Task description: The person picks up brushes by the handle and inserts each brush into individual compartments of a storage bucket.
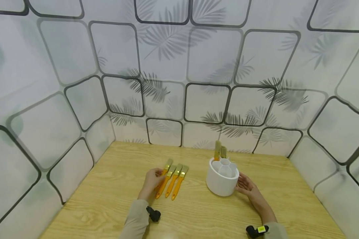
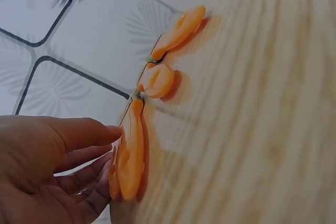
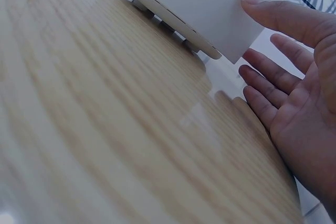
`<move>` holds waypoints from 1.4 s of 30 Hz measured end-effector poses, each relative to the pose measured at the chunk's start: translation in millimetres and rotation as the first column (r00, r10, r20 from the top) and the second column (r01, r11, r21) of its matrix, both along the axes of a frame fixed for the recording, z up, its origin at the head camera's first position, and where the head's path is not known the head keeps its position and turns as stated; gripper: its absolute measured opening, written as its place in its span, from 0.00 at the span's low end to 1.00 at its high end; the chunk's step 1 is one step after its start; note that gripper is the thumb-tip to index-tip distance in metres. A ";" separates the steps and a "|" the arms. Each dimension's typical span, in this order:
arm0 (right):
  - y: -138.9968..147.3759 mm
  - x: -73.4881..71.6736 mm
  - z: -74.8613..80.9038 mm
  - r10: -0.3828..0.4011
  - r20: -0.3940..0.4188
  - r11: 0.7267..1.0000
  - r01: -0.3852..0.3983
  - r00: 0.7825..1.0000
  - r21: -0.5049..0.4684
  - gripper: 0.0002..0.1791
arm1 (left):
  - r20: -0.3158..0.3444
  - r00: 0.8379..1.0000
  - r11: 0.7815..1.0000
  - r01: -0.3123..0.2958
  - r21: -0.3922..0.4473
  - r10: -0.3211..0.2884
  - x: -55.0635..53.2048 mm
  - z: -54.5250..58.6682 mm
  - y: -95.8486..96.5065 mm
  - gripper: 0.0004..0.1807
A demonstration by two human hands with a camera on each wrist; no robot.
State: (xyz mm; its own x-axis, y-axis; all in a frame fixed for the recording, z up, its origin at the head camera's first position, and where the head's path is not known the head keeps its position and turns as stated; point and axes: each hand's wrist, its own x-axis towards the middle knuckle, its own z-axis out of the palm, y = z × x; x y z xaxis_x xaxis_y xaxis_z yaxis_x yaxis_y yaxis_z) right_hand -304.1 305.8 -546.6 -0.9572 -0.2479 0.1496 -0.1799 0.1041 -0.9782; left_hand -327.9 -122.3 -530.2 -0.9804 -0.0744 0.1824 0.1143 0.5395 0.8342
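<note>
Several paintbrushes with orange handles and pale bristles lie side by side on the table, bristles pointing away. At the leftmost paintbrush [image 1: 168,165], my left hand [image 1: 152,181] pinches the handle between thumb and fingers; the left wrist view shows the thumb [image 2: 100,134] against the orange handles [image 2: 131,156]. To the right stands a round white holder [image 1: 219,183] with petal-shaped compartments, with two paintbrushes [image 1: 217,149] upright at its back. My right hand [image 1: 249,188] rests against the holder's right side, thumb [image 3: 283,17] on its wall and fingers loosely extended.
The wood-grain table [image 1: 194,215] meets a patterned wall covering [image 1: 164,131] at the back and both sides. A raised base [image 3: 173,22] shows under the holder in the right wrist view. Black wrist cameras sit at both sleeves.
</note>
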 end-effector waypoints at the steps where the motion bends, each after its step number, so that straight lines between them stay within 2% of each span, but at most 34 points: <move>1: -0.1 0.1 0.3 0.002 0.001 1.000 -0.002 1.000 -0.001 0.38 | -0.001 1.000 1.000 0.001 -0.002 -0.001 -0.2 -0.3 -0.1 0.13; 6: 0.5 -0.4 -0.1 -0.003 -0.002 1.000 0.003 1.000 -0.006 0.38 | 0.014 1.000 1.000 0.001 -0.027 0.000 0.0 -0.2 -0.3 0.13; 15: 2.2 -1.7 -2.1 0.001 0.008 1.000 -0.001 1.000 0.009 0.38 | 0.000 1.000 0.993 -0.018 -0.119 0.018 6.5 9.9 2.2 0.12; 29: 2.0 -2.6 -4.6 -0.020 0.030 1.000 0.020 0.999 0.016 0.39 | 0.055 0.997 0.990 -0.043 -0.132 0.051 8.1 11.0 1.5 0.10; 42: 0.9 -1.4 -1.5 0.002 -0.004 1.000 -0.002 1.000 -0.005 0.38 | 0.080 0.993 0.990 -0.078 -0.120 0.088 6.2 10.4 0.8 0.10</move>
